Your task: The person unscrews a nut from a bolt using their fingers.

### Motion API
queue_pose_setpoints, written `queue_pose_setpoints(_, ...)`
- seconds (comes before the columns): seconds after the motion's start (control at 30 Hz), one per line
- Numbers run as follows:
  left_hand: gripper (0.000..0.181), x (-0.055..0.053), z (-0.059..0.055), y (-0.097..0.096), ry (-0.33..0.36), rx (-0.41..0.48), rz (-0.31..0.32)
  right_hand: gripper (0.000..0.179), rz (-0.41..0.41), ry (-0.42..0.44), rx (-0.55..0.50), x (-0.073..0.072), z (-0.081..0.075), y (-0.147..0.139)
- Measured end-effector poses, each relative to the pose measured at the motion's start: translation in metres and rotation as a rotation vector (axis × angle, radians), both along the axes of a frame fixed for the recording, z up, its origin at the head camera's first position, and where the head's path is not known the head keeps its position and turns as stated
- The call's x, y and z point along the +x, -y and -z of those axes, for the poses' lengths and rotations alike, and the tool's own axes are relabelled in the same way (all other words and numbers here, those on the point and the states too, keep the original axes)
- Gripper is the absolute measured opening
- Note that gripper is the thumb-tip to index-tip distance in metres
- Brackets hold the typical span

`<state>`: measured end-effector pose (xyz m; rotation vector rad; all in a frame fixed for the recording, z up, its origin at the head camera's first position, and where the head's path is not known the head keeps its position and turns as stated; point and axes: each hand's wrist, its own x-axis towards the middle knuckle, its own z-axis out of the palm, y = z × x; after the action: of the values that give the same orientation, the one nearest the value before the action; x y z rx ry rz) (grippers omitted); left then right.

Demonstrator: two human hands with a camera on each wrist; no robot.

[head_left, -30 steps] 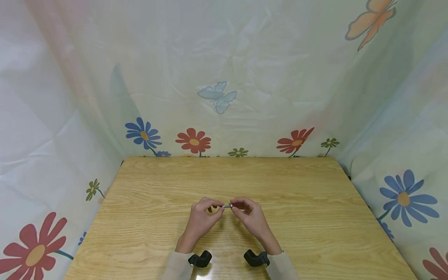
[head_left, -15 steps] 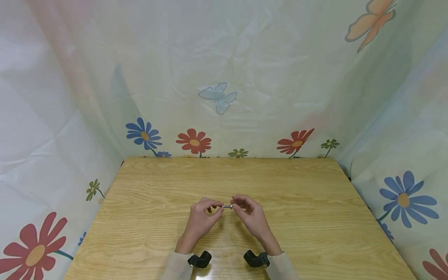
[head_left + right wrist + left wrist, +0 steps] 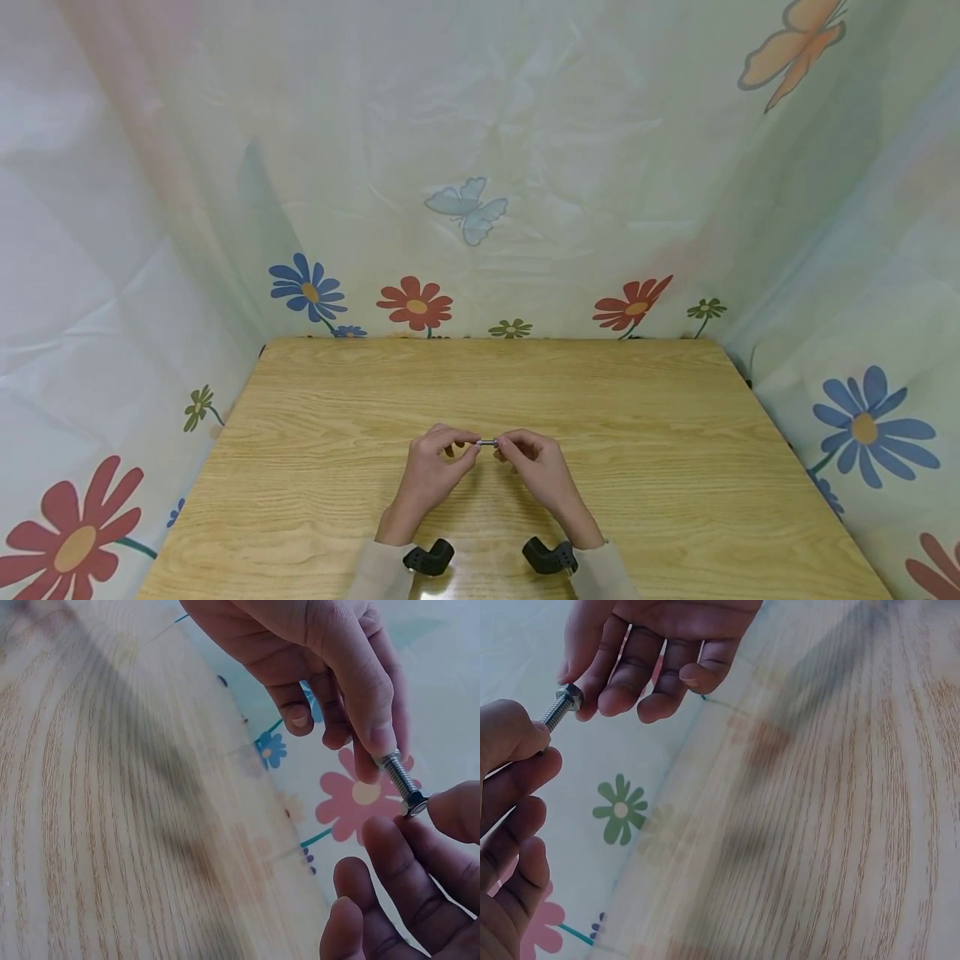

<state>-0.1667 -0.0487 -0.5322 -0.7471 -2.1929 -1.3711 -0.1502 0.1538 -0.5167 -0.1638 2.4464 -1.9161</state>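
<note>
A small metal bolt [image 3: 487, 442] is held level between both hands, above the wooden table. My left hand [image 3: 437, 468] pinches one end between thumb and forefinger, which hide that end. The threaded shank [image 3: 554, 713] shows between the hands in the left wrist view. At the other end sits a hexagonal piece [image 3: 415, 803]; I cannot tell whether it is a nut or the bolt's head. My right hand [image 3: 542, 468] has its thumb and forefinger on opposite sides of this piece. In the right wrist view its other fingers [image 3: 384, 931] are loosely bent, away from the bolt.
The wooden tabletop [image 3: 480, 375] stretches around both hands. A pale curtain [image 3: 480, 108] printed with flowers and butterflies rises behind it and along both sides. Each wrist wears a black camera, the left camera [image 3: 429, 557] and the right camera [image 3: 550, 556].
The right thumb and forefinger have parted slightly, then closed again on the hexagonal end, the forefinger now lower. The left hand and the bolt have stayed in place.
</note>
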Motion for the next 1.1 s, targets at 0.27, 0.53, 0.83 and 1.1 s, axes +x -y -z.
queue_pose_setpoints(0.27, 0.011, -0.0002, 0.0010, 0.0007, -0.020, -0.003, -0.002, 0.024, -0.039, -0.044, 0.004, 0.0003, 0.0011, -0.0013)
queue_pose_setpoints(0.53, 0.011, -0.0001, 0.0015, 0.0007, -0.004, -0.008, -0.004, 0.022, -0.061, -0.129, -0.023, 0.0000, 0.0023, -0.0023)
queue_pose_setpoints(0.83, 0.013, 0.0019, -0.0003, 0.0006, -0.002, -0.026, -0.027, 0.019, -0.085, -0.209, -0.076, 0.0006, 0.0006, -0.0030)
queue_pose_setpoints(1.1, 0.013, 0.0012, -0.0005, 0.0005, 0.000, -0.019, -0.040, 0.023, 0.023, -0.129, -0.054, 0.0003, -0.0008, 0.0001)
